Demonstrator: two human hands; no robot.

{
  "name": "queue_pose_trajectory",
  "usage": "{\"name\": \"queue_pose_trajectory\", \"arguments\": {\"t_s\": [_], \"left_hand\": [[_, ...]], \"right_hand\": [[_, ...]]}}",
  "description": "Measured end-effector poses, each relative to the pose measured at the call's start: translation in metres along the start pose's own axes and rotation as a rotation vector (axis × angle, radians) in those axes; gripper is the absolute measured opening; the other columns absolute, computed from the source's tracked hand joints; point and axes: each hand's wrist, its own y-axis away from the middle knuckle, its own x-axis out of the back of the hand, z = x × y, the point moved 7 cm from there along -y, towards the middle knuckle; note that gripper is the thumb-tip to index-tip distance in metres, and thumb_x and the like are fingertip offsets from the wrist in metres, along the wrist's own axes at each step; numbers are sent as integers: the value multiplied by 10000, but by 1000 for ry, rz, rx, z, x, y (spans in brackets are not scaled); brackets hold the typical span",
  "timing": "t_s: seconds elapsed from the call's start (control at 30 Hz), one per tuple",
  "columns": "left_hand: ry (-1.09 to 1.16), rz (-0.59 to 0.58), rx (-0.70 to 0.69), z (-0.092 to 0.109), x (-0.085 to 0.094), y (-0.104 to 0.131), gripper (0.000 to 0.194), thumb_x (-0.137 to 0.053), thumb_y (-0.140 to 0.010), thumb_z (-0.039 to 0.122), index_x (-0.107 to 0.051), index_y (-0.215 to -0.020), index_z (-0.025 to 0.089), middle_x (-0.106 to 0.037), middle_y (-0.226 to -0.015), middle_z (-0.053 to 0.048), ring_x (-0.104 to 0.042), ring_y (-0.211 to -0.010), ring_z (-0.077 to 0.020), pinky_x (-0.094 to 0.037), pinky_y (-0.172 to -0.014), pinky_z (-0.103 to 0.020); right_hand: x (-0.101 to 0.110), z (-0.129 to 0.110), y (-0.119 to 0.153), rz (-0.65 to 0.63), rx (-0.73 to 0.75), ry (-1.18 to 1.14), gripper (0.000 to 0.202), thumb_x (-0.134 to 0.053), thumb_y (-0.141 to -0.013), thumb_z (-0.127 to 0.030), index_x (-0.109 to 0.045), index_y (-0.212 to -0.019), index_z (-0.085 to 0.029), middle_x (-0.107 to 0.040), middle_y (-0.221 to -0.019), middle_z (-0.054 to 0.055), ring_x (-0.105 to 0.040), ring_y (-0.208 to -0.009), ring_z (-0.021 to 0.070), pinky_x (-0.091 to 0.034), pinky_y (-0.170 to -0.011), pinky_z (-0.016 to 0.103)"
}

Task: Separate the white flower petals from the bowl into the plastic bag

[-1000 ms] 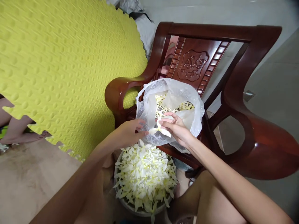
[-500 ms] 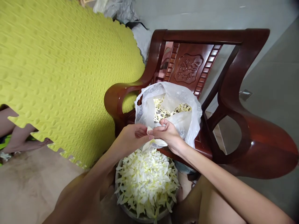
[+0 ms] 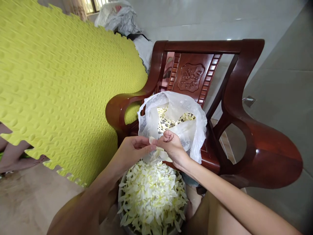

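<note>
A white flower [image 3: 157, 154] hangs between my two hands. My left hand [image 3: 137, 147] pinches a petal of it with thumb and fingers. Closed on the same flower from the right is my right hand [image 3: 171, 143], its fingers curled in; they partly hide the flower's middle. Just below sits a round metal bowl [image 3: 121, 209] heaped with loose white flowers [image 3: 153, 192]. Behind my hands a white plastic bag [image 3: 199, 137] stands with its mouth open, small pale yellowish pieces [image 3: 165, 122] showing inside.
The bag rests on a carved dark wooden chair [image 3: 234, 107] with wide curved arms. A yellow textured foam mat [image 3: 68, 85] stands along the left. Another person's bare leg [image 3: 17, 156] shows at the left edge. White plastic bags [image 3: 117, 16] lie behind the mat.
The camera view has shifted a little, so the chair and bag appear lower and further left. Both hands still hold the flower, their fingers slightly moved on it.
</note>
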Motion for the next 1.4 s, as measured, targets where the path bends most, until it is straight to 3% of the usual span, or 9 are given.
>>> {"name": "queue_pose_trajectory", "arguments": {"t_s": [0.17, 0.37, 0.47, 0.6, 0.8, 1.0, 1.17, 1.3, 1.4], "left_hand": [[290, 285, -26, 0, 15, -1, 255, -795, -661, 336, -613, -738, 175, -723, -769, -35, -692, -806, -213, -552, -707, -309], [587, 728, -210, 9, 65, 6, 165, -682, -701, 166, -528, -746, 207, -645, -628, 46, -655, -666, -109, -552, -783, -266], [329, 509, -81, 8, 60, -1, 198, -771, -658, 255, -625, -776, 192, -661, -654, 37, -601, -574, -105, -511, -625, -228], [-72, 243, -12, 4, 37, 0, 343, -744, -705, 499, -706, -784, 168, -727, -847, -44, -647, -788, -183, -507, -725, -266], [-60, 198, 52, -4, 22, 3, 357, -743, -706, 529, -714, -752, 176, -740, -772, -52, -650, -700, -189, -500, -644, -265], [-326, 495, -38, -1, 40, 4, 217, -712, -728, 409, -670, -654, 209, -693, -648, -7, -633, -630, -179, -453, -532, -234], [-252, 170, -24, -8, 10, -8, 267, -701, -735, 449, -668, -667, 193, -707, -695, -25, -647, -671, -176, -483, -575, -235], [-67, 183, 25, -9, -4, -6, 315, -767, -677, 451, -685, -839, 193, -719, -731, -20, -651, -661, -163, -511, -588, -242], [-302, 222, -59, 0, -9, -4, 280, -757, -701, 406, -685, -887, 210, -708, -710, 4, -619, -575, -146, -482, -534, -243]], "right_hand": [[3, 8, -6, -96, -101, -83, 406, -897, -570, -226, -517, -711, -202, -493, -571, -101, -533, -540, 65, -431, -539, 179], [16, 19, -13, -174, -240, -3, 394, -908, -569, -275, -547, -708, -201, -716, -782, 28, -691, -703, 156, -493, -567, 223], [17, 17, -11, -203, -255, 52, 389, -907, -576, -266, -557, -730, -198, -714, -777, 22, -690, -697, 150, -516, -628, 242], [23, 10, -11, -78, -201, 53, 443, -928, -525, -230, -513, -680, -210, -636, -632, -30, -678, -692, 151, -506, -640, 244], [20, 0, -12, -30, -114, 52, 527, -919, -536, -235, -401, -635, -230, -588, -594, -49, -562, -570, 119, -409, -538, 246], [13, -1, -14, -65, -55, 132, 569, -897, -542, -339, -343, -595, -222, -394, -525, -101, -338, -462, 58, -230, -458, 239], [14, 6, -11, -25, 37, 105, 570, -913, -487, -342, -377, -630, -212, -398, -593, -98, -358, -533, 64, -273, -511, 232], [19, 10, -6, 84, 54, 92, 565, -903, -514, -388, -379, -625, -208, -355, -586, -100, -315, -533, 64, -240, -505, 235], [17, 11, -8, 48, 33, 102, 574, -903, -514, -408, -372, -602, -208, -341, -555, -103, -300, -509, 62, -222, -487, 235]]}}
